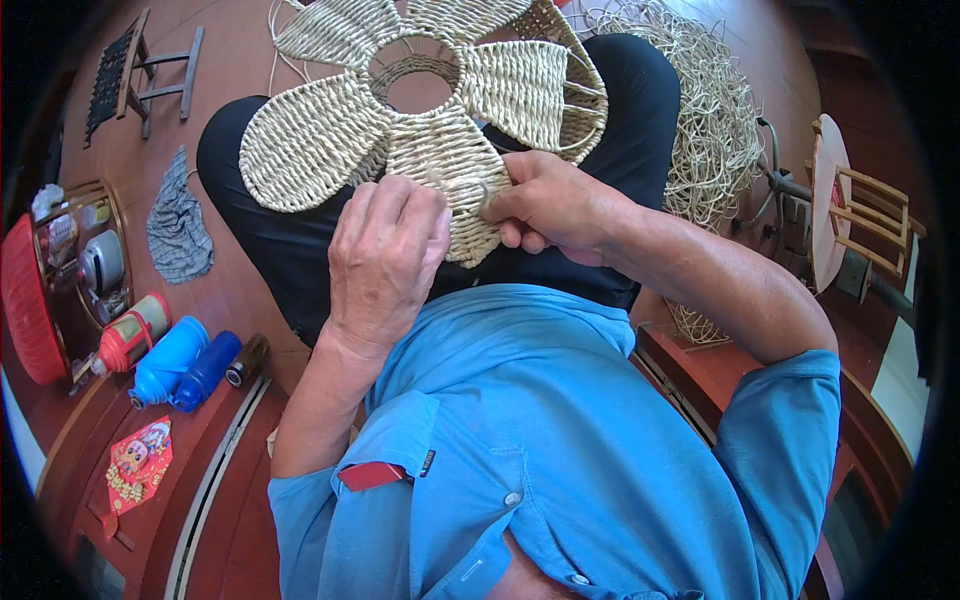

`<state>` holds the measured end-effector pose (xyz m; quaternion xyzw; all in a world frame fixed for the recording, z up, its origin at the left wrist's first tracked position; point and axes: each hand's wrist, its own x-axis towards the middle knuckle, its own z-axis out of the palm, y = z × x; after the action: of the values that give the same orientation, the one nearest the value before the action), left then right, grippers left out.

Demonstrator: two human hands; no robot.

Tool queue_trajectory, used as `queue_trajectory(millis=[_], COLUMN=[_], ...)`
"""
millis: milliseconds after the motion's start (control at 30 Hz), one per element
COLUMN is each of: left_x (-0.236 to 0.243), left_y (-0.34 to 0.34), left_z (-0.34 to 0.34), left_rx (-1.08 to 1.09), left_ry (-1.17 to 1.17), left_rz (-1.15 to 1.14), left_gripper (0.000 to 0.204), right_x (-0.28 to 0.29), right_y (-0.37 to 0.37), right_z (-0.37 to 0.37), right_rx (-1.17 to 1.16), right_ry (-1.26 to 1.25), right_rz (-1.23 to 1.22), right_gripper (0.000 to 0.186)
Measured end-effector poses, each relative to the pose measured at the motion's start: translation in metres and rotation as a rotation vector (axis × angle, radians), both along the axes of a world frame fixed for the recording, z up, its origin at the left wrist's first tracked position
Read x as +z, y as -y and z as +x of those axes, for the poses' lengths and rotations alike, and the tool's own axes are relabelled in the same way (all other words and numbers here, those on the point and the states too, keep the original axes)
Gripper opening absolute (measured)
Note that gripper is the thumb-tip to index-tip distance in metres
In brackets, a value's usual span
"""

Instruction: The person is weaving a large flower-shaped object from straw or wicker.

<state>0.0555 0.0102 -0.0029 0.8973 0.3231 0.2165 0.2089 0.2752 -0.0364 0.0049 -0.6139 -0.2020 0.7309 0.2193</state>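
Observation:
Across my thighs rests a flower-shaped straw weaving (322, 150), its several rounded petals joined around an open ring in the middle. It is made of twisted pale cord. The petal closest to me (450, 160) lies between my hands. My right hand (555, 205) grips this petal's right edge, thumb on top and the other fingers curled beneath. Over the petal's left side my left hand (385, 255) is closed with its knuckles up. Its fingertips are turned away, so whatever they hold is hidden. On the right, bare spokes (583, 92) show between a petal and a woven outer part.
A big heap of loose straw cord (705, 120) lies beyond my right knee. At right stands a wooden chair (870, 215). To the left are a low stool (140, 75), a grey cloth (180, 220), a blue bottle (207, 370) and a red-rimmed rack (35, 300).

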Motion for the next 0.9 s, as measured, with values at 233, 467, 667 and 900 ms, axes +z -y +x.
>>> queue_trajectory(millis=[233,467,667,900], left_x=[0.000,-0.001,-0.003,0.004], left_y=[-0.001,0.000,0.001,0.009], left_z=[0.000,-0.002,-0.001,0.000], left_rx=[0.008,0.024,0.034,0.065], left_ry=[0.036,0.051,0.074,0.033], left_rz=[-0.039,-0.071,-0.075,-0.086], left_gripper=[0.022,0.023,0.022,0.018], right_x=[0.000,0.005,0.013,0.005], right_y=[0.000,-0.001,-0.004,-0.001], right_z=[0.001,-0.001,-0.001,0.000], right_rx=[-0.050,-0.136,-0.180,-0.168], right_ry=[-0.057,-0.189,-0.241,-0.260], right_rz=[-0.002,-0.010,-0.081,-0.047], right_gripper=[0.012,0.019,0.025,0.029])
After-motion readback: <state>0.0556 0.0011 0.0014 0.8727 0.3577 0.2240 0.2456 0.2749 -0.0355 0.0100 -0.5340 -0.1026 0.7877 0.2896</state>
